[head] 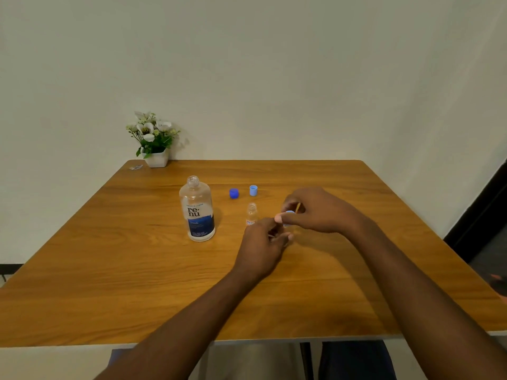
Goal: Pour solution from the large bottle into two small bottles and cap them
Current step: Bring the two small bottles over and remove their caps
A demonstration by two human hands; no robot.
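Wooden table (356, 215): large bottle (197, 212) upright, mouth up.

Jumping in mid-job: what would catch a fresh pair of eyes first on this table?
First, the two hands meeting right of centre: the right hand pinches a light blue cap over something the left hand holds, mostly hidden. Left of them stands the large clear uncapped bottle with a blue label; a small clear open bottle stands between, with two loose blue caps behind.
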